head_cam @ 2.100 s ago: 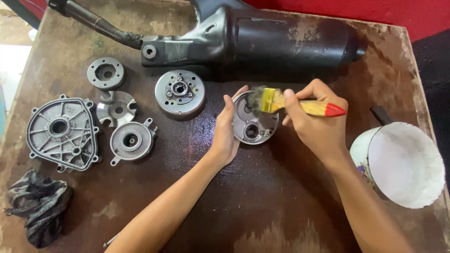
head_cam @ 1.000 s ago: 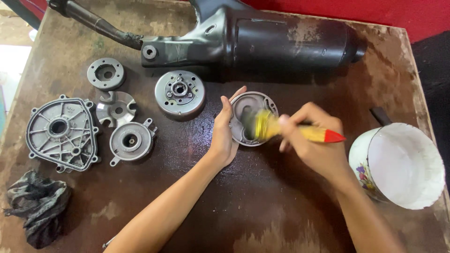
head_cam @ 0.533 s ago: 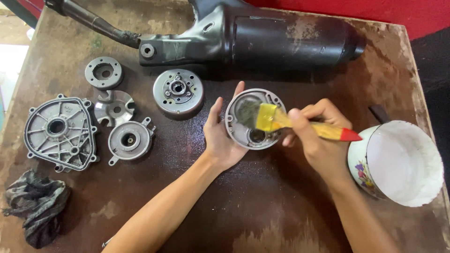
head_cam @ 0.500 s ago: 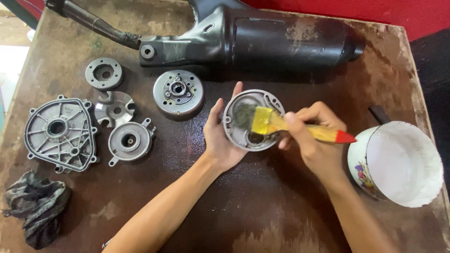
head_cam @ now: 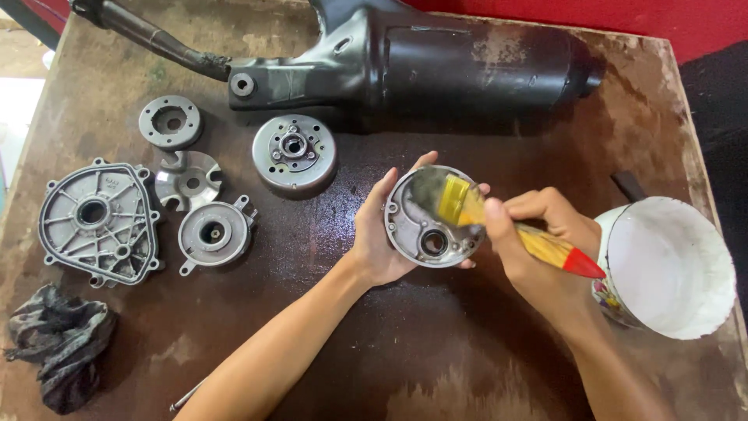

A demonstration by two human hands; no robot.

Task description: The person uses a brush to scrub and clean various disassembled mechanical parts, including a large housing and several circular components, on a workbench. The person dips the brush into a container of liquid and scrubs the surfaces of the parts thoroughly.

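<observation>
My left hand [head_cam: 374, 234] cradles a round grey metal cover [head_cam: 421, 230], tilted up towards me over the brown table [head_cam: 436, 351]. In my right hand [head_cam: 538, 249] is a paintbrush [head_cam: 499, 222] with a yellow and red handle. Its dark bristles rest on the upper inside face of the cover.
A white pot [head_cam: 670, 265] stands at the right edge. A black exhaust pipe [head_cam: 436, 58] lies along the back. To the left lie a round flywheel [head_cam: 294, 152], a metal ring [head_cam: 170, 122], a finned disc [head_cam: 187, 179], a small round housing [head_cam: 212, 234], a large triangular cover [head_cam: 97, 222] and a dark rag [head_cam: 58, 351].
The brush has swept back and forth over the cover's inside and now sits on its upper part. My left hand has tilted the cover further towards me.
</observation>
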